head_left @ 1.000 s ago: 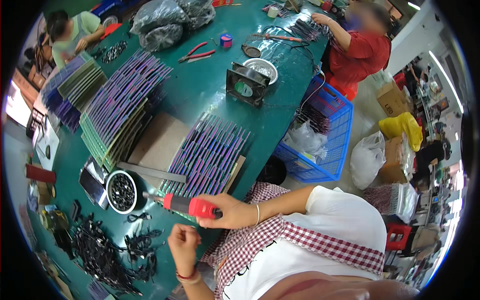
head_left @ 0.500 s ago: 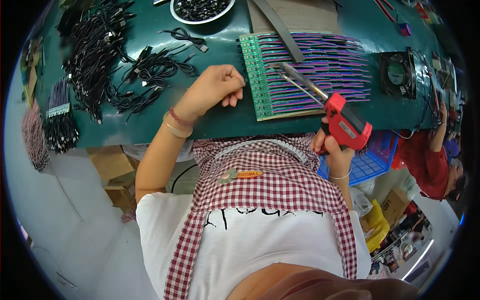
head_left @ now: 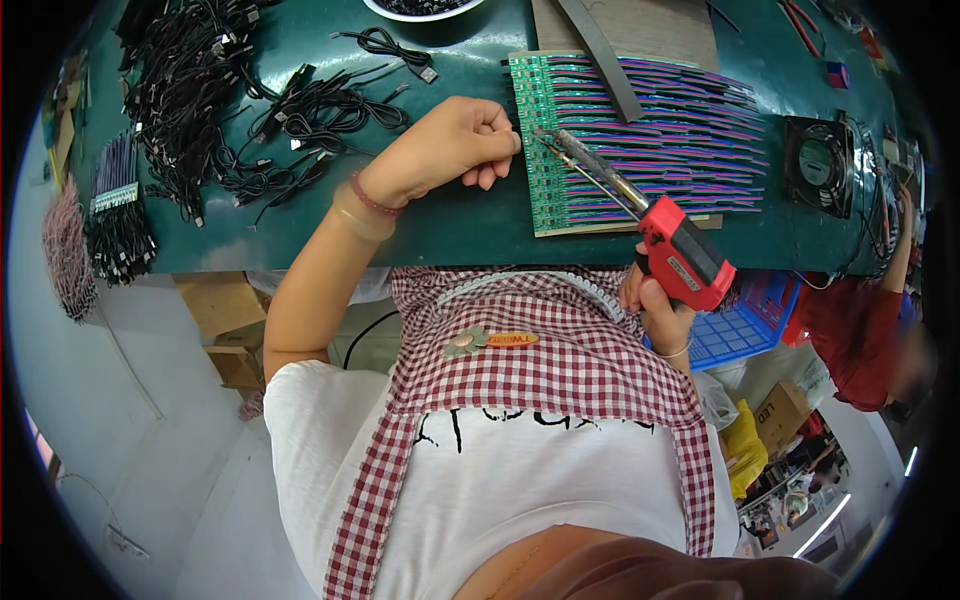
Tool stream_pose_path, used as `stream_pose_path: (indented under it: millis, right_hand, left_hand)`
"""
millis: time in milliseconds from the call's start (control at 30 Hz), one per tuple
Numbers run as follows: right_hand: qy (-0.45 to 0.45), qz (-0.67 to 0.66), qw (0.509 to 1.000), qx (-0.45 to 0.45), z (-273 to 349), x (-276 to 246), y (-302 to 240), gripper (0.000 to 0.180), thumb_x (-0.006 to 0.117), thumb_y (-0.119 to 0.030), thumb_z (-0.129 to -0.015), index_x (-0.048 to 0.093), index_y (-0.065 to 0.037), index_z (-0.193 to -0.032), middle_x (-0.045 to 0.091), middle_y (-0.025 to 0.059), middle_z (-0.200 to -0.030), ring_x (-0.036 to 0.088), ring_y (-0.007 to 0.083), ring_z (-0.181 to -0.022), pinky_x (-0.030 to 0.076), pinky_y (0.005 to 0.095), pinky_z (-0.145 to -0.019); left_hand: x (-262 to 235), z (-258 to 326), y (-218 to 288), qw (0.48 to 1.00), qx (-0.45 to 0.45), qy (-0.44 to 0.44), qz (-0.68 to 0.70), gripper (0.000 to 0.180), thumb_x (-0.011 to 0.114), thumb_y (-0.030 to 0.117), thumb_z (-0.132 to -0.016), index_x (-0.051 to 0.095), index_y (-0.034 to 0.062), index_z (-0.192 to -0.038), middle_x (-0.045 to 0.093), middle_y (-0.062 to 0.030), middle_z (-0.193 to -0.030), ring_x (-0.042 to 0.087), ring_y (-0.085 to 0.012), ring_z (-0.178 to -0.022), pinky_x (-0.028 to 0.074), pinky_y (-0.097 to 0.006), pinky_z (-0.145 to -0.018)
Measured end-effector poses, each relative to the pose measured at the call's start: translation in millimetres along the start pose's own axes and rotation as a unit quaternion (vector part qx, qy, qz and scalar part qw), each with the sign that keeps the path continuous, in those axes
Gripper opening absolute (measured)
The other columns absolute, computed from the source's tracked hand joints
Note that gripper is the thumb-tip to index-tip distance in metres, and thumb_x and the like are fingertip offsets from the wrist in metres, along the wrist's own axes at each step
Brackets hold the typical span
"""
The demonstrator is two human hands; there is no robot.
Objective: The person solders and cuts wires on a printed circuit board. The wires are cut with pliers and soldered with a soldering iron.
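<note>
My left hand [head_left: 455, 148] is closed, thumb and forefinger pinched at the left edge of a green circuit board panel [head_left: 540, 200]. What it pinches, if anything, is too small to make out. Rows of black, blue and pink wires [head_left: 690, 150] run rightward from the panel. My right hand [head_left: 660, 308] grips a red soldering gun [head_left: 690, 255] by its handle. The gun's metal tip, with a thin feed tube alongside, points up and left over the board strip, close to my left fingertips. Whether the tip touches the board cannot be told.
Black cables [head_left: 190, 100] lie heaped at the left, with looser ones [head_left: 300, 120] nearer my left hand. A grey metal bar [head_left: 605, 65] lies across the wires. At the right stands a small black fan [head_left: 818, 165]. A white bowl [head_left: 425, 12] sits at the back; a blue crate [head_left: 740, 330] is below the table edge.
The soldering gun's tip has moved left across the wires to the board strip, nearer my left fingers. My left hand stays pinched at the panel's edge. The whole view has shifted slightly.
</note>
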State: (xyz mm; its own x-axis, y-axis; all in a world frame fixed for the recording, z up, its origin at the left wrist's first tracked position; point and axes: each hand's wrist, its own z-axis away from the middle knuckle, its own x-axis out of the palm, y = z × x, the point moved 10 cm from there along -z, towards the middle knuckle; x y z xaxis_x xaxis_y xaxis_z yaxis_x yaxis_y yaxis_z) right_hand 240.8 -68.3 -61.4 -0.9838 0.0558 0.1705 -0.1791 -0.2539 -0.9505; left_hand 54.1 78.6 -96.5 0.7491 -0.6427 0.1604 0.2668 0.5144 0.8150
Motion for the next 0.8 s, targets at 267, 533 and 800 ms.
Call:
stream_pose_path:
  millis: [267,533,800]
  right_hand:
    - [-0.005,0.031,0.999,-0.034,3.2,3.7,-2.1,0.042,0.057,-0.019,-0.086,0.043,0.003,-0.118,0.045,0.0052,-0.059,0.041,0.0118,-0.05,0.038,0.0262,-0.049]
    - [-0.02,0.035,0.999,-0.023,2.9,6.4,0.2,0.041,0.057,-0.018,-0.086,0.043,0.004,-0.118,0.045,0.0057,-0.06,0.042,0.0126,-0.051,0.038,0.027,-0.05]
    - [0.011,-0.012,1.0,0.019,8.9,-3.8,10.1,0.019,0.06,-0.005,-0.082,0.055,0.003,-0.099,0.055,0.006,-0.076,0.053,0.0137,-0.067,0.043,0.0274,-0.06]
  left_hand:
    - [0.1,-0.8,-0.3,1.0,-0.002,-0.005,-0.009,0.017,0.055,0.015,-0.085,0.052,0.0019,-0.075,0.056,-0.0019,-0.062,0.051,-0.0042,-0.049,0.037,-0.016,-0.042]
    - [0.0,-1.2,0.0,1.0,-0.009,-0.007,-0.013,0.016,0.055,0.015,-0.085,0.051,0.0028,-0.075,0.056,-0.0016,-0.062,0.05,-0.0039,-0.048,0.036,-0.016,-0.042]
    - [0.9,-0.4,0.1,1.0,-0.005,-0.005,-0.008,0.016,0.055,0.014,-0.085,0.05,0.0037,-0.074,0.056,-0.0011,-0.061,0.05,-0.0036,-0.048,0.035,-0.015,-0.041]
